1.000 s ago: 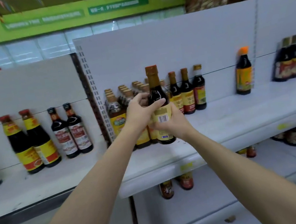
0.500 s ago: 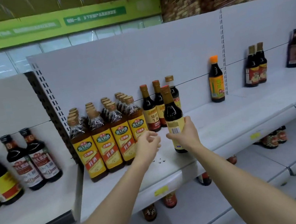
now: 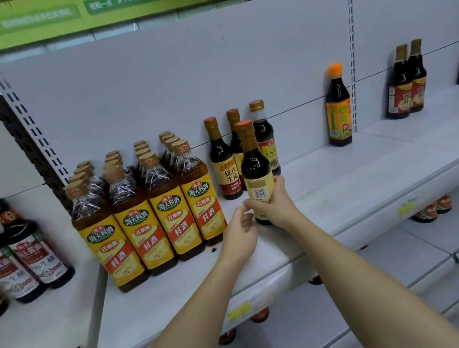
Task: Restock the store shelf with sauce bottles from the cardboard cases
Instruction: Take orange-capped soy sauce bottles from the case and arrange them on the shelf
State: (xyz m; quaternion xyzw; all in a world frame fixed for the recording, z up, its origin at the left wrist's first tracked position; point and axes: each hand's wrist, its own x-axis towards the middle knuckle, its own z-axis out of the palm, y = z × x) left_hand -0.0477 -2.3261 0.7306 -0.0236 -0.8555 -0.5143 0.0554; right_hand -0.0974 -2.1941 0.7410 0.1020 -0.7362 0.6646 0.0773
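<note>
Yellow-label bottles [image 3: 151,216]: four rows, left end of the shelf [image 3: 357,171]. Left hand [image 3: 239,232]: loosely curled, holding nothing, just beside the sauce bottle [image 3: 256,169]. Right hand [image 3: 276,202]: wrapped round its lower label; bottle upright near the front edge. Bare shelf rightward to an orange-capped bottle [image 3: 337,105] at the back panel.

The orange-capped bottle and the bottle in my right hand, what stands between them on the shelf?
Nothing: in the head view, bare shelf separates the orange-capped bottle from the held bottle.
</note>
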